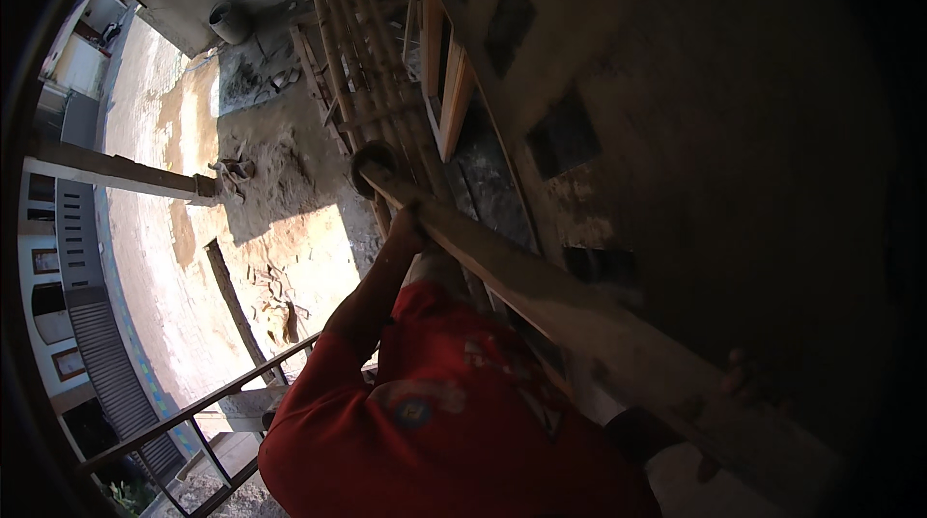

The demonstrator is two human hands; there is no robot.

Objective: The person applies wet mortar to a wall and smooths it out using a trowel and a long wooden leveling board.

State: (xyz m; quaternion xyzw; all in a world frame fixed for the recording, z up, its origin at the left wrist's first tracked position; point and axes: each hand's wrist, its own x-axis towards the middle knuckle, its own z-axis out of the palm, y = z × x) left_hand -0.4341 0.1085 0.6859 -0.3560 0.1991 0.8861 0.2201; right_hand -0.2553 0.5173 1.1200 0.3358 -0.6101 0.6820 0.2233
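A long pale wooden plank slants across in front of my red shirt, from the middle of the head view to the lower right. My left hand is closed round its narrower far part, close to the end. Lower right, in deep shadow, my right hand grips the wide near part, its fingers showing at the plank's edges. The far end of the plank overlaps a dark round container on a bamboo platform; I cannot tell whether they touch.
A shaded wall with dark square openings rises on the right. A wooden frame leans beside the bamboo. Far below lie sandy ground, rubble, a loose beam and a grey drum. A metal railing runs at lower left.
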